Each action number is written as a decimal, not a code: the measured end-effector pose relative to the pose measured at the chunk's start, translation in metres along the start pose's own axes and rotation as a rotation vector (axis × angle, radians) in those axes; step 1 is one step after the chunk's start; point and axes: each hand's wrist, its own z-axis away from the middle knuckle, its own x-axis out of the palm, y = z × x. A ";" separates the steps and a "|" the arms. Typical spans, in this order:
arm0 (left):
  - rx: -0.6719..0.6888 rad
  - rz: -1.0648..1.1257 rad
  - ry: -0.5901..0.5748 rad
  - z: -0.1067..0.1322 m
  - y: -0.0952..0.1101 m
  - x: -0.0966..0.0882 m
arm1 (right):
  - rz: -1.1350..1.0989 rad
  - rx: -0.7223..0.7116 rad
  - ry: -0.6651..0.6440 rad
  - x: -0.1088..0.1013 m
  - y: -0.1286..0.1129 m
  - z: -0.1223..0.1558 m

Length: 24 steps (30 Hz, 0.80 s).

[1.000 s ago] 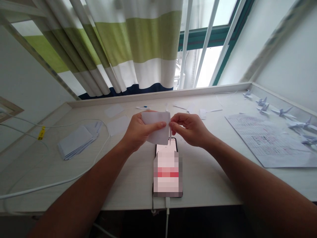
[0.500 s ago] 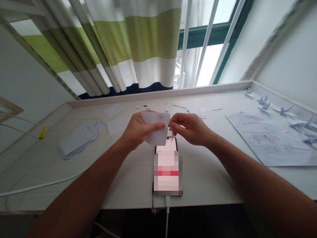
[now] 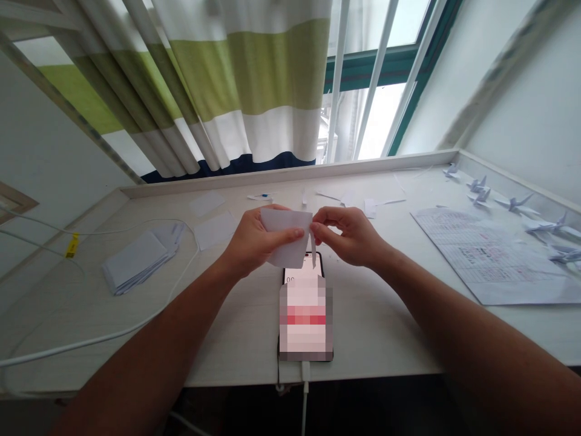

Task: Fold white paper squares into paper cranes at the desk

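Note:
My left hand (image 3: 252,241) pinches a small white sheet of paper (image 3: 285,239), held up above the desk with thumb in front. My right hand (image 3: 351,233) is closed in a pinch on a narrow strip (image 3: 313,249) hanging along the sheet's right edge. Both hands hover just over the top end of a phone (image 3: 305,315) lying flat on the white desk (image 3: 245,327), its screen lit.
A stack of white paper squares (image 3: 136,261) lies at the left beside a white cable (image 3: 109,332). A printed sheet (image 3: 494,257) and several folded paper cranes (image 3: 517,203) sit at the right. Paper scraps (image 3: 370,207) lie near the window ledge. A cable plugs into the phone's near end.
The hands and paper stay almost in place; the narrow strip at the sheet's right edge hangs a little longer under my right fingers. The view shifted slightly.

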 end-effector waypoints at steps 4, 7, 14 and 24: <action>-0.019 0.012 -0.006 0.000 0.000 0.001 | 0.022 0.007 0.031 0.002 0.001 0.000; -0.037 0.014 -0.006 0.000 0.000 0.002 | 0.047 0.007 0.044 0.003 0.000 -0.001; -0.057 0.039 -0.014 0.001 0.001 0.003 | 0.098 -0.017 0.038 0.001 0.002 -0.001; -0.048 0.044 -0.013 -0.001 -0.002 -0.001 | 0.105 -0.073 -0.019 -0.003 0.004 -0.002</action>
